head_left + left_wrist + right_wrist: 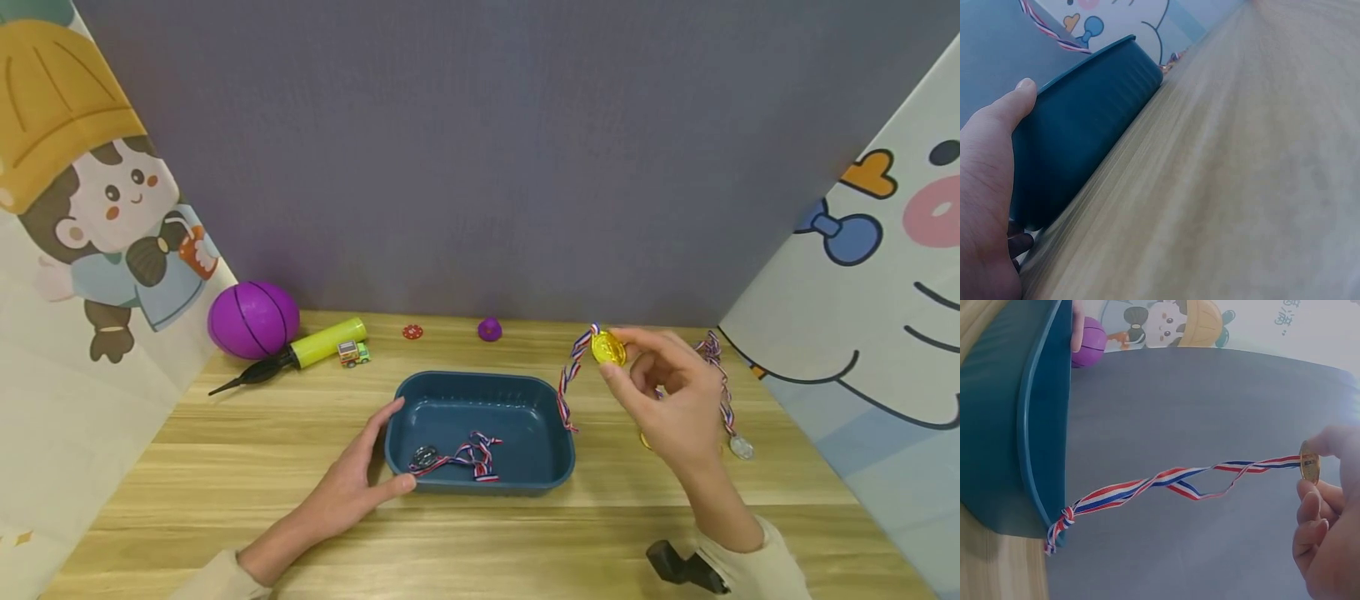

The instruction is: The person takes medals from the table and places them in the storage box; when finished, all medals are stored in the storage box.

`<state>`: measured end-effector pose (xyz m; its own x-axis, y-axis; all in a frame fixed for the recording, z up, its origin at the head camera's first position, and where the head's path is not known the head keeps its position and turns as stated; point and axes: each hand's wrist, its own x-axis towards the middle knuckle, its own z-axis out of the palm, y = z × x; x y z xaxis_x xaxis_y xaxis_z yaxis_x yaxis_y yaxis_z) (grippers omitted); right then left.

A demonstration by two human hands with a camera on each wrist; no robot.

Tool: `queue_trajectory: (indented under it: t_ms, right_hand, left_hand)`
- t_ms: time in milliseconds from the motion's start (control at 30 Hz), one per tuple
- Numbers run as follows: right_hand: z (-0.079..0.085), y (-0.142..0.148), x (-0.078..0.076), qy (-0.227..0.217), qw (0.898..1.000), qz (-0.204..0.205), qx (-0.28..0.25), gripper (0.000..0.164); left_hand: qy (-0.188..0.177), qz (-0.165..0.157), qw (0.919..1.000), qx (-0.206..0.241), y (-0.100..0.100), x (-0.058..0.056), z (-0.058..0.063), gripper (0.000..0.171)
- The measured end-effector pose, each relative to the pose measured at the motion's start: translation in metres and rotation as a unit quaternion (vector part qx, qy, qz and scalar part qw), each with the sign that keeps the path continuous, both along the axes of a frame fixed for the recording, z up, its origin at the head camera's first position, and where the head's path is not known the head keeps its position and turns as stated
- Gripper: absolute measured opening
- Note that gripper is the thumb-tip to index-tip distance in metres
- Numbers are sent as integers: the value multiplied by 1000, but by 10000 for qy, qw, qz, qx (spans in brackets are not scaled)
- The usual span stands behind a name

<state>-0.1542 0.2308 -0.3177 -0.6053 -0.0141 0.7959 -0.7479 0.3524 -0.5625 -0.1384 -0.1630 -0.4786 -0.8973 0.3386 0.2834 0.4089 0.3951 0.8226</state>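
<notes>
My right hand [671, 396] pinches a gold medal [608, 348] between thumb and forefinger, to the right of a dark blue plastic basin [480, 487]. The medal's red, white and blue ribbon [1166, 477] hangs down, twisted, with its knotted end at the basin's right rim. Around the basin's left end, my left hand [352, 483] keeps its grip, thumb [1021, 103] at the near rim. Inside lies a silver medal [424, 456] with its own striped ribbon [471, 454]. Behind my right hand, another silver medal [741, 447] rests on the table, partly hidden ribbons beside it.
At the back left are a purple ball [253, 320], a yellow-green hand pump [327, 342] and a small toy truck [352, 353]. A red chip [412, 332] and a small purple object [490, 329] lie near the grey back wall [480, 167]. Printed panels border both sides.
</notes>
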Motion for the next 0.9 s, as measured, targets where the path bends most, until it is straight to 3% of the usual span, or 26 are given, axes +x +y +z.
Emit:
queue_trajectory:
  t_ms: [433,600,900]
  right_hand:
    - [-6,-16,5,-118,9966,799,-157,40]
    - [-10,-22,7,-272,9967,747,143,45]
    - [-33,-29,-10,-1046,9877,751,889,39]
  left_hand:
    - [29,-3,10000,-5,0,-1,-1,101]
    - [-14,24,10000,-27,0,-1,-1,101]
    - [-39,26,10000,-2,0,0,0,102]
